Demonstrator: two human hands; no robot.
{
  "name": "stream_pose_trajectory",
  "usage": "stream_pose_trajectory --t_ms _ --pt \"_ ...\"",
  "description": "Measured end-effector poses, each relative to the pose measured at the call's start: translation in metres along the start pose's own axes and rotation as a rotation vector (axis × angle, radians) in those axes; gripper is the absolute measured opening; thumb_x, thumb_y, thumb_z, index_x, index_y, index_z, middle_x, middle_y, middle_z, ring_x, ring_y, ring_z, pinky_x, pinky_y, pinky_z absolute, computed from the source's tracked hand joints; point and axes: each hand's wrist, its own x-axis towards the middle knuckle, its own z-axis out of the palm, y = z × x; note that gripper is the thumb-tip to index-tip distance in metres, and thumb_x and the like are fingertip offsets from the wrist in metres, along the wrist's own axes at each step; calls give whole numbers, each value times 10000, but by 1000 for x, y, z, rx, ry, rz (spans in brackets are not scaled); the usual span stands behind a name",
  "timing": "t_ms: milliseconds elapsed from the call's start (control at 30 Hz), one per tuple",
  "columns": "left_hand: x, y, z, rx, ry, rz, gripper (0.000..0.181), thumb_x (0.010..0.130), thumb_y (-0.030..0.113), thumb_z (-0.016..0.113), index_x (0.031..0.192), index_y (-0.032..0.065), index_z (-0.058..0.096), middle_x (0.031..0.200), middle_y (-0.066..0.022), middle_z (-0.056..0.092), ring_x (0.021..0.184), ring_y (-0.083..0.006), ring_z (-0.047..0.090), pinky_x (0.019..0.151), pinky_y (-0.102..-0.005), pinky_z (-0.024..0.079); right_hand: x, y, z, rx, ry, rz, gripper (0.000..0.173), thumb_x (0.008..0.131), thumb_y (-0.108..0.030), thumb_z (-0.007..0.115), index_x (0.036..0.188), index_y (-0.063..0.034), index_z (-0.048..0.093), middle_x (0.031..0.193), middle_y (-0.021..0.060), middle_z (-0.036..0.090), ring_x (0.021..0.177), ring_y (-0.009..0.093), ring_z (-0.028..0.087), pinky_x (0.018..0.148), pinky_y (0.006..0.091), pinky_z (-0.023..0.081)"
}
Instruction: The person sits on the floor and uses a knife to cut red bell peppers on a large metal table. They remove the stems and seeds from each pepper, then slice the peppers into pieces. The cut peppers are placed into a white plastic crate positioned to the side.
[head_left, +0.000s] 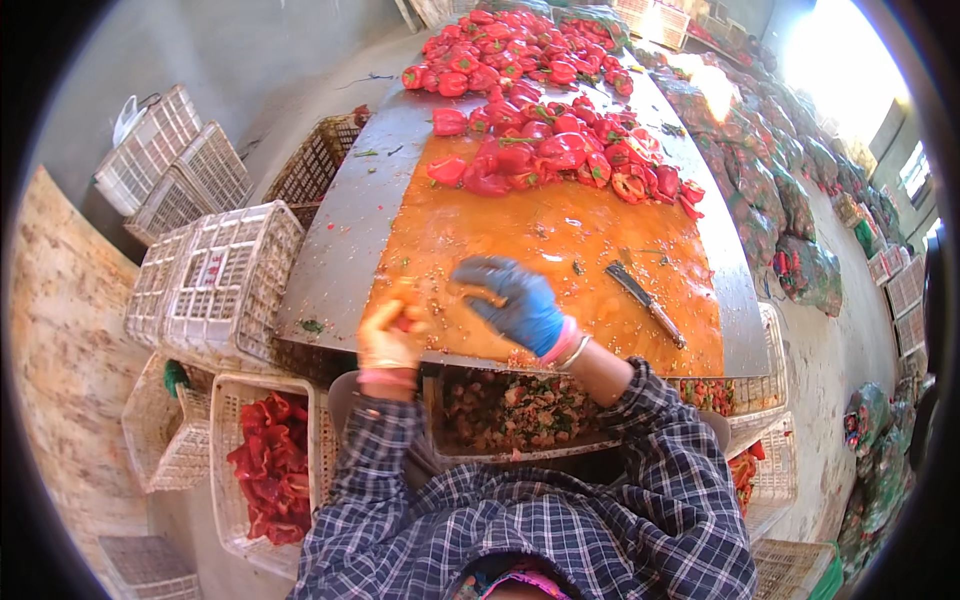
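Observation:
My left hand, in a pale glove, is raised over the near left edge of the orange work surface. Its fingers are curled and blurred, with a bit of red at them; whether it holds something is unclear. Beside it, my right hand, in a blue glove with dark, wet fingers, is over the surface with thumb and fingers apart and nothing between them. A knife lies to the right of it. Beyond the hands are red bell peppers, some of them split, with a larger heap of whole ones behind.
Below the table edge is a bin of pepper cores and scraps. A plastic crate at the left holds red pepper pieces. Upright crates stand left of the metal table. Filled net sacks line the right side.

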Motion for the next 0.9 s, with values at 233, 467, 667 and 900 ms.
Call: stream_pose_trajectory --t_ms 233,467,667,900 --pt "-128 229 -201 617 375 793 415 924 95 568 1330 15 551 1144 -106 643 821 -129 604 678 -238 511 -61 51 -91 -257 -173 274 129 877 -204 684 952 -132 760 920 84 733 847 265 697 774 364 556" --pt "-205 229 -280 1634 1071 179 315 937 151 659 1194 -31 647 1193 -108 649 1127 -209 580 1010 -340 457 -81 131 -153 -295 -65 661 285 850 -353 730 1034 -136 753 1036 124 721 1012 270 677 888 365 523" --pt "9 137 8 1572 -126 672 403 936 30 602 1334 -9 554 1341 -119 590 1221 -231 558 1068 -351 417 -3 279 -225 -631 202 581 573 866 -566 642 1279 -170 635 1344 182 580 1278 355 520 1048 425 423" --pt "305 -14 201 1880 -768 861 563 910 291 648 1432 148 492 1341 -146 556 1263 -302 502 1080 -358 371 81 384 -261 -741 178 857 844 842 -738 509 1492 -208 417 1502 162 439 1396 363 393 1136 450 329"
